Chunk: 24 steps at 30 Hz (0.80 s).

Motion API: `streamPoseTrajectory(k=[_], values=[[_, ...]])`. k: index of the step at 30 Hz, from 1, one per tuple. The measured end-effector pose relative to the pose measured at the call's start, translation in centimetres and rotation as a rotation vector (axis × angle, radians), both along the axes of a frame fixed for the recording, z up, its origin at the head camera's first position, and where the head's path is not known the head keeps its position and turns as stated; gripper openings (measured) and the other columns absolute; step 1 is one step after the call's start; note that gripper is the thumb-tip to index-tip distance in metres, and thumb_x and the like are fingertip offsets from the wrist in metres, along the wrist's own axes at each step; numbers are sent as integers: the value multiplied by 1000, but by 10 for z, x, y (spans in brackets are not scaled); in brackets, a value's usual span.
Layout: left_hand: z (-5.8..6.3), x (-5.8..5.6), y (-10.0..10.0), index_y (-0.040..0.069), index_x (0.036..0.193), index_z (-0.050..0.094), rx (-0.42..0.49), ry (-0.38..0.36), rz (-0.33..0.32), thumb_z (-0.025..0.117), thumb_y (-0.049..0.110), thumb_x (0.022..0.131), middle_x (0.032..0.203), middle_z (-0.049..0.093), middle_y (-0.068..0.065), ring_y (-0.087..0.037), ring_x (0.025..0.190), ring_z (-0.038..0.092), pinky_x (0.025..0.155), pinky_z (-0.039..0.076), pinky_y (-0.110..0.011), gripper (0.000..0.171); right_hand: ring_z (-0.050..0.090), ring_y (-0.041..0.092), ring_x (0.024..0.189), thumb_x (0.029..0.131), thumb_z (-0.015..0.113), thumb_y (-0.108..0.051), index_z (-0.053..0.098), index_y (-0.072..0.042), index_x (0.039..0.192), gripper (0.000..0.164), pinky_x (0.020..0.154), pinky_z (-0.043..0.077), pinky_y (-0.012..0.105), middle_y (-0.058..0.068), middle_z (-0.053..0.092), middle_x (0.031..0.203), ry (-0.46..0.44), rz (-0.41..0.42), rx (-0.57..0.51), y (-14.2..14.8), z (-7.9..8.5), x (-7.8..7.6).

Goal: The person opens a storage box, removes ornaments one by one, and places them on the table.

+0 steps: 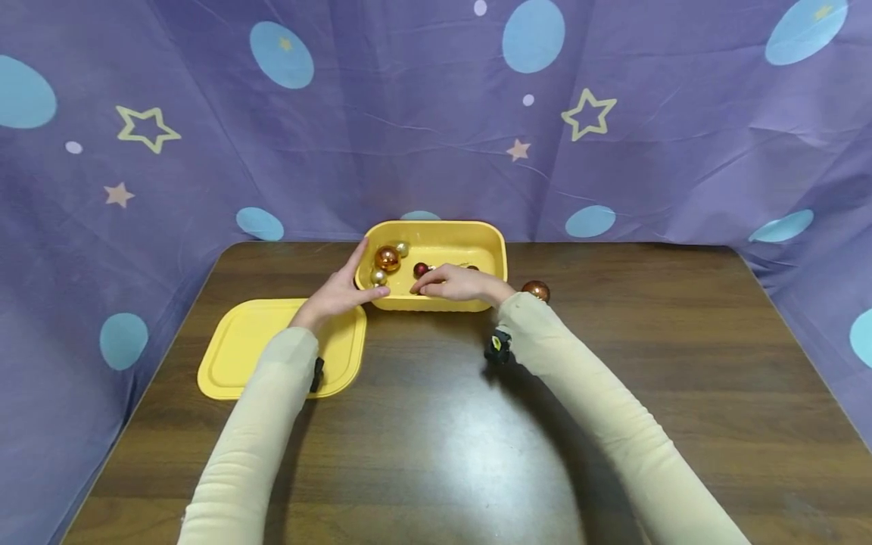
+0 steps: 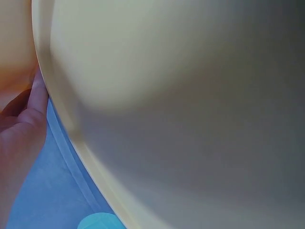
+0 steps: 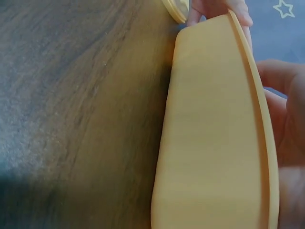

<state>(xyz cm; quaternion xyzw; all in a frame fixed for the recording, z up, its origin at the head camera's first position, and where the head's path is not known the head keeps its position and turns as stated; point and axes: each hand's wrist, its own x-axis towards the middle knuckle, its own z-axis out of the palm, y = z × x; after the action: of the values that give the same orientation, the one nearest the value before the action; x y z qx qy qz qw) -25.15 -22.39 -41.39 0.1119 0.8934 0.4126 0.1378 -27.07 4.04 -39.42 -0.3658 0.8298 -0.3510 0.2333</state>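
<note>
A yellow rectangular box (image 1: 443, 304) stands near the back edge of the table. My left hand (image 1: 338, 294) grips its left front corner, thumb over the front rim and fingers along the left side. My right hand (image 1: 458, 283) reaches over the front rim, its fingers pointing down into the box. No ball shows between these fingers, though the box wall hides their tips in the right wrist view. Inside lie a shiny copper-orange ball (image 1: 387, 258), two small gold balls, one at the front left (image 1: 378, 277), and a dark red ball (image 1: 420, 269) beside the right hand.
A yellow lid (image 1: 235, 356) lies flat on the table's left side, partly under the left forearm. A brown glittery ball (image 1: 536, 290) sits on the wooden table (image 1: 436, 469) by the right wrist. Behind the table hangs a purple patterned cloth (image 1: 436, 113).
</note>
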Motion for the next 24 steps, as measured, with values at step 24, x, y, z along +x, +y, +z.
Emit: streamPoseTrajectory(k=[24], values=[[-2,1,2,30,156,-6,37,17,12,73,32,87,157,10,-22,-47,136,24,112,17,-53,105,58,17,102,94,59,-4,60,9,121,30,88,45,26,19,64,116,-298,-75,-273,4,-11,-6]])
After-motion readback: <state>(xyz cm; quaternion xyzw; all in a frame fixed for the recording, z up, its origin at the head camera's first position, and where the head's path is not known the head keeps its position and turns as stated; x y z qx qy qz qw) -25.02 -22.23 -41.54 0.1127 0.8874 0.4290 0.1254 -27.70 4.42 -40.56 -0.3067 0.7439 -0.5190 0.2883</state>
